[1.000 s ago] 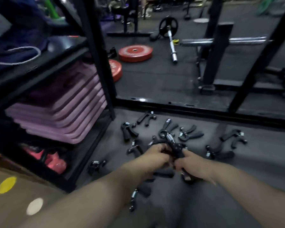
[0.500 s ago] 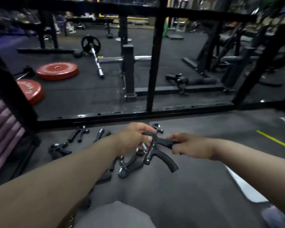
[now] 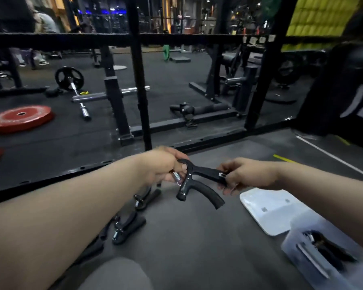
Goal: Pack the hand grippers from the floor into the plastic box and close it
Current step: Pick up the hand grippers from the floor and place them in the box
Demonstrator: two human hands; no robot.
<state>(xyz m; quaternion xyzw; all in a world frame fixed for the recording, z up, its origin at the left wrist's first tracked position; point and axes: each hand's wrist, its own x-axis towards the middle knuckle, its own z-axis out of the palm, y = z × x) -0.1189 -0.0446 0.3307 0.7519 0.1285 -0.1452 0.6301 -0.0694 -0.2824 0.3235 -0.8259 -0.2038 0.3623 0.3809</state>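
Black plastic hand gripper (image 3: 197, 181): left hand (image 3: 161, 164) grips spring end, right hand (image 3: 245, 176) pinches handle; clear plastic box (image 3: 290, 246), 5 o'clock, cropped.

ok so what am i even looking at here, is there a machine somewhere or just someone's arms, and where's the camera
There is no machine here. The one picture comes from a wide-angle camera worn on a person's head, looking forward and down, so the two bare arms are that person's own. The left hand and right hand hold one black plastic hand gripper with a metal spring: the left grips the spring end, the right the tip of one handle. On the grey gym floor, loose black hand grippers lie under the left arm. At lower right lie a flat white lid and, beside it, an open clear plastic box with dark items inside, probably grippers. A red weight plate lies farther off.
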